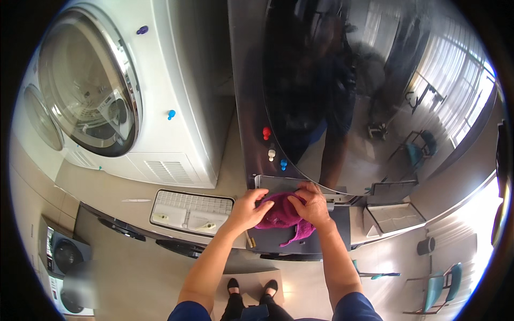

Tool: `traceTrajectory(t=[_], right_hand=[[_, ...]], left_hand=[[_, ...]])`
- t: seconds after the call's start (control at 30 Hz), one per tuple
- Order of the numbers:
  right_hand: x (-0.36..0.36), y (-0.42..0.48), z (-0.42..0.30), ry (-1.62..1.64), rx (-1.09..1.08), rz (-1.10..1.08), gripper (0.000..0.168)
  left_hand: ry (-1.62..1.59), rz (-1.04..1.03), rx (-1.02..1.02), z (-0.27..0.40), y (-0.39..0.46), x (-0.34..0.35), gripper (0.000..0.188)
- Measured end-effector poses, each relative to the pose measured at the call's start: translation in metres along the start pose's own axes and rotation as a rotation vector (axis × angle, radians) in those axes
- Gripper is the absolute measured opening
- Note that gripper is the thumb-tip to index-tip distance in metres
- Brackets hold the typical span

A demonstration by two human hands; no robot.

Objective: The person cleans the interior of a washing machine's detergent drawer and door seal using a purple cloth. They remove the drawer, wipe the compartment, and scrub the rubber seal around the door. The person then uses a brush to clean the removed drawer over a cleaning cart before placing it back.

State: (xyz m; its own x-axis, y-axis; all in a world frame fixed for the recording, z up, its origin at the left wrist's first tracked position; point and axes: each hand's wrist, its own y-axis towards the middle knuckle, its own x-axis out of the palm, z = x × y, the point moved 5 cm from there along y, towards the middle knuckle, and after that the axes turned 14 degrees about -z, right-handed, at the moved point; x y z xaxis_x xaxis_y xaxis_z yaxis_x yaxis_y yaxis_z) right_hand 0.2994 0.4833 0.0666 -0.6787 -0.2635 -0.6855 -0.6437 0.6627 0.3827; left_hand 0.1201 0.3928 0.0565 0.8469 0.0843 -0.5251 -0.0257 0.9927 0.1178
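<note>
A magenta cloth (281,216) is bunched at the low opening (277,183) of a dark front-loading appliance (249,100). My right hand (314,204) pinches the cloth from the right, thumb against its folds. At its left edge is my left hand (249,212), the thumb touching the fabric and the forefinger raised apart near the opening; whether it grips the cloth is hidden. One narrow end of the cloth hangs over a dark panel (273,238) below the opening. The folds and my fingers block the view into part of the opening.
A white gridded cover with two levers (192,210) lies on the ledge at left, near a white front-loading machine (180,132). An open filter frame (395,218) stands at right. Small coloured pegs (266,133) stick to the machine fronts. Teal chairs (439,289) stand farther off.
</note>
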Motion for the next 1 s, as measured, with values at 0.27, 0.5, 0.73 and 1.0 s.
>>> traceTrajectory(t=[0.27, 0.5, 0.73, 1.0], right_hand=[[0.064, 0.014, 0.025, 1.432, 0.446, 0.058, 0.013], [0.101, 0.049, 0.058, 2.099, 0.042, 0.298, 0.026], [0.069, 0.084, 0.026, 1.989, -0.153, 0.356, 0.042], [0.056, 0.100, 0.042, 1.000, -0.018, 0.539, 0.043]], left_hand=[[0.094, 0.439, -0.090, -0.072, -0.106, -0.101, 0.021], [0.367, 0.675, -0.205, -0.138, -0.173, -0.148, 0.018], [0.397, 0.702, -0.243, -0.152, -0.187, -0.156, 0.016], [0.469, 0.723, -0.266, -0.167, -0.220, -0.163, 0.013]])
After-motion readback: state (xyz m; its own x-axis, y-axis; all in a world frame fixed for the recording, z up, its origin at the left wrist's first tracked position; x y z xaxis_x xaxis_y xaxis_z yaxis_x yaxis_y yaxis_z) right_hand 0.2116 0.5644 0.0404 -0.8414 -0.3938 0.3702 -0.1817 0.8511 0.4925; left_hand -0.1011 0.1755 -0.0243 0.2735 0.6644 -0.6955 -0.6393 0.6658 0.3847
